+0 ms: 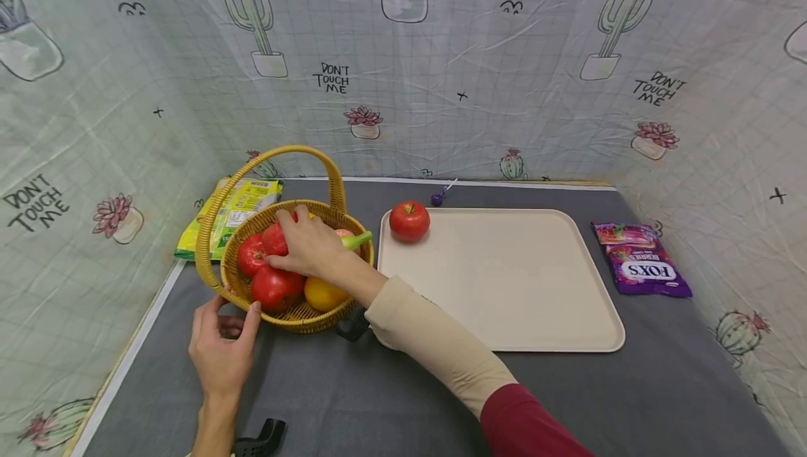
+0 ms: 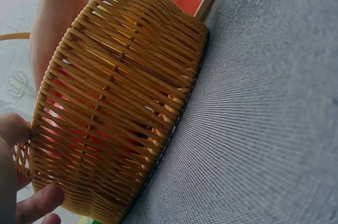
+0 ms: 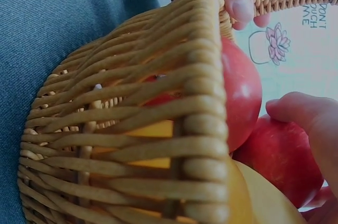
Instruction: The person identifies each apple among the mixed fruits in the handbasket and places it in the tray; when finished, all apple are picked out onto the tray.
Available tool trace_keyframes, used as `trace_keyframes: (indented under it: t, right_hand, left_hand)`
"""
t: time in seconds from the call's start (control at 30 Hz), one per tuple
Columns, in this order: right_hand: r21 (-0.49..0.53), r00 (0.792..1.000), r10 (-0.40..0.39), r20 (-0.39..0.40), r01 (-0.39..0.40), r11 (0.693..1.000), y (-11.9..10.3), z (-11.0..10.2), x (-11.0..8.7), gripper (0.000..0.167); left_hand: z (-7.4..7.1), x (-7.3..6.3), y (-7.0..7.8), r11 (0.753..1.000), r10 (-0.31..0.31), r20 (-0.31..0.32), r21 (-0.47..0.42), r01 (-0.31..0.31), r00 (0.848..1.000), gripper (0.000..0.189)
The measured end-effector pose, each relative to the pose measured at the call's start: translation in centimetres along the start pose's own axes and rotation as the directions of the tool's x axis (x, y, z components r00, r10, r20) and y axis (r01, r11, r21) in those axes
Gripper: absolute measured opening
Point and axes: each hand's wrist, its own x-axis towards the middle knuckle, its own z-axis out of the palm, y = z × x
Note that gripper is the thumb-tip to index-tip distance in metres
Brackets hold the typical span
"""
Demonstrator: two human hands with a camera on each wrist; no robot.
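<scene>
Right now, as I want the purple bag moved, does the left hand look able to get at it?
Probably not as things stand: the left hand holds the basket, and the right arm and tray lie between that hand and the purple bag.

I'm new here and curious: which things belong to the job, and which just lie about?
Likely the job: right hand, held red fruit, left hand, basket, tray, tray fruit.

Likely just lying about: yellow-green packet, purple packet, purple-headed stick.
</scene>
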Motion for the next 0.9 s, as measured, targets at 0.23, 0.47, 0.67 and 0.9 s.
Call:
trace_keyframes:
  t: [0.23,0.47,0.67,0.9]
  right_hand:
    - [0.03,1.0,-0.014,-0.023,0.014,0.999,0.1,0.0,-0.3,0.079]
    - [0.11,0.999,-0.022,-0.048,0.028,0.994,0.3,-0.6,-0.9,0.077]
    - [0.184,0.997,-0.031,-0.071,0.043,0.982,0.8,-1.1,-1.6,0.075]
    - [0.25,0.992,-0.037,-0.123,0.067,0.966,1.4,-1.9,-2.2,0.074]
  left_hand:
    - [0.0,0.0,0.1,1.0,-0.003,0.006,0.014,0.003,1.0,0.049]
    - [-0.3,0.1,0.2,1.0,-0.001,0.031,0.001,0.001,1.0,0.049]
    - [-0.4,0.1,0.3,1.0,-0.005,0.05,-0.005,0.005,0.999,0.05]
    - [-0.5,0.2,0.1,1.0,-0.003,0.043,-0.003,0.003,0.999,0.05]
